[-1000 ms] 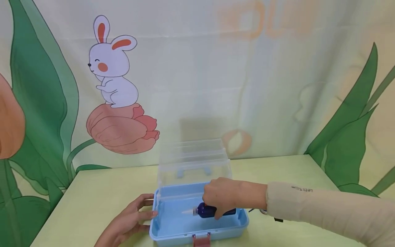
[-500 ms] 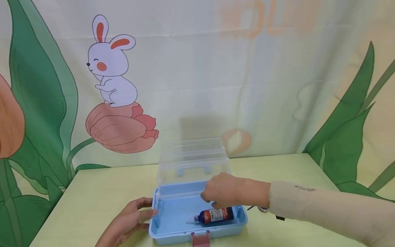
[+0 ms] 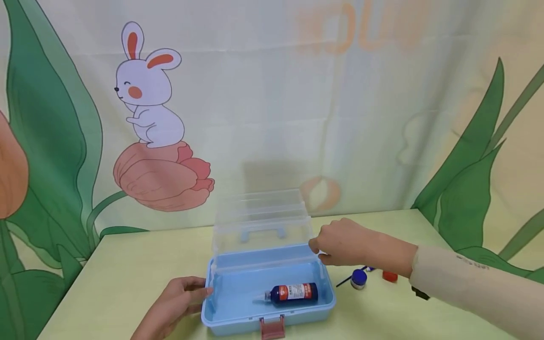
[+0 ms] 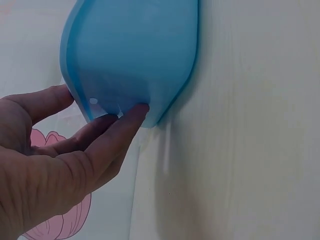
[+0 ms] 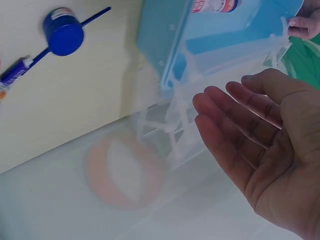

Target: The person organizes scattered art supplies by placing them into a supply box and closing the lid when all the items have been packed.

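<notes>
A light blue storage box [image 3: 233, 325] stands on the table with its clear lid [image 3: 261, 208] swung up at the back and a dusty red latch [image 3: 272, 327] at the front. Inside, towards the right, lies a dark blue bottle [image 3: 294, 293] with an orange and white label and a clear pointed nozzle. My left hand [image 3: 172, 302] touches the box's left end. The left wrist view has one fingertip at the rim and others against the outer wall [image 4: 132, 55]. Above the right rear corner hovers my right hand [image 3: 346, 243], fingers loosely bent and holding nothing [image 5: 265, 135].
Right of the box sits a small jar with a blue lid [image 3: 359, 278], a thin dark blue stick [image 3: 343, 282] beside it. A red object [image 3: 389, 276] lies partly under the right arm. A blue-purple tube [image 5: 15, 72] shows in the right wrist view.
The right hand has let go of the bottle, which now lies in the box. That hand has moved right and away from the box's inside, uncovering the jar. The left hand stays at the box.
</notes>
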Demonstrator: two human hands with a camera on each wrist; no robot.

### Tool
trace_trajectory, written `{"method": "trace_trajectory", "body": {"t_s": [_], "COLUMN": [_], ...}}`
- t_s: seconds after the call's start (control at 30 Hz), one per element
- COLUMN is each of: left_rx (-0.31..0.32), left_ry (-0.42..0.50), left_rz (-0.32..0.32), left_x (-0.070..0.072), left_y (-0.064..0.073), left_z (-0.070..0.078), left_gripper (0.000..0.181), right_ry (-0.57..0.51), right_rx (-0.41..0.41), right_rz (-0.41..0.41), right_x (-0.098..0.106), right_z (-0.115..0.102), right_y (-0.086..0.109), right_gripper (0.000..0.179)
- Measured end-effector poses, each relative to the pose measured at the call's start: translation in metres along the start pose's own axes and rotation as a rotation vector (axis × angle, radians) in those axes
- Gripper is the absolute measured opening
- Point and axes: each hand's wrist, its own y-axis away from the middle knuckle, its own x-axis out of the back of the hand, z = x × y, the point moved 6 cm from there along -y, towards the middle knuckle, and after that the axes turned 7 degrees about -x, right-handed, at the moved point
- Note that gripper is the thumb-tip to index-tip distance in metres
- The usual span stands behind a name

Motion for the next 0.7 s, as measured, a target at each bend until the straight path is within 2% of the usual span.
{"method": "trace_trajectory", "body": {"t_s": [0.1,0.3,0.5,0.7], "left_rx": [-0.006,0.005,0.015,0.004], "left_ry": [0.000,0.001,-0.011,0.010], "left_rz": [0.008,0.015,0.015,0.058], "left_x": [0.000,0.000,0.001,0.004], "left_y": [0.001,0.002,0.001,0.003], "left_z": [0.001,0.001,0.001,-0.004], "left_gripper": [0.043,0.041,0.045,0.046], "right_ry": [-0.025,-0.100,-0.156,-0.188], "right_rx": [-0.058,-0.164,-0.204,-0.241], "right_rz": [-0.017,-0.096,-0.118,-0.127], "right_x": [-0.005,-0.031,-0.051,-0.062], "right_z": [0.014,0.041,0.064,0.081], "right_y": [0.006,0.018,0.028,0.036], "right_gripper": [0.008,0.008,0.009,0.009]}}
